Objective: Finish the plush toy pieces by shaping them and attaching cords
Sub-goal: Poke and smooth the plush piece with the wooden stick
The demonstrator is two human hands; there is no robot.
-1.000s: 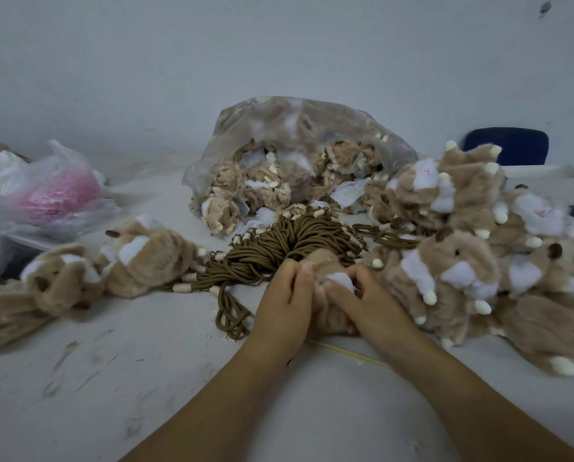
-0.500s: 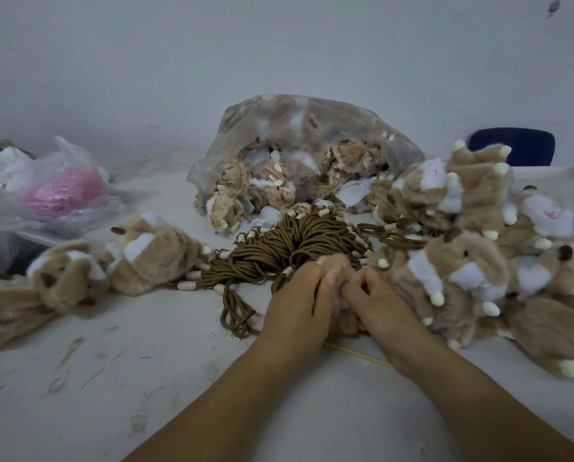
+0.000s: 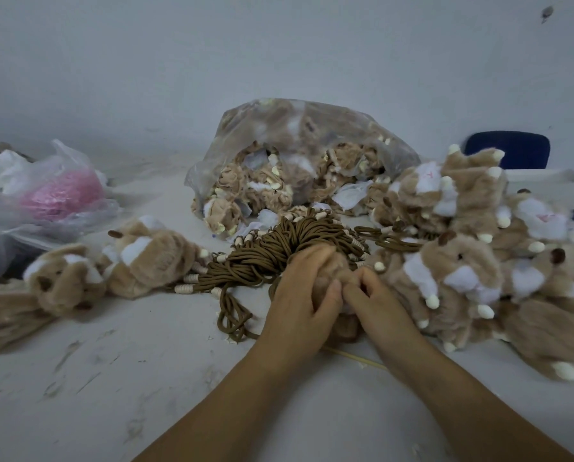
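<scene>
Plush piece (image 3: 333, 265) squeezed tighter than 1 s ago, white patch gone from sight
L hand (image 3: 299, 295) curls over its top, R hand (image 3: 375, 303) pinches the near side; piece sits on table (image 3: 145, 378), just in front of cord bundle (image 3: 272, 251). Prob. still shaping, no cord on yet, tho blur hides detail.

I can pass over the open table (image 3: 112, 395) lower left. The cord bundle (image 3: 272, 248) blocks centre, the plush pile (image 3: 462, 268) walls the right, and the plastic bag (image 3: 295, 135) sits behind.
</scene>
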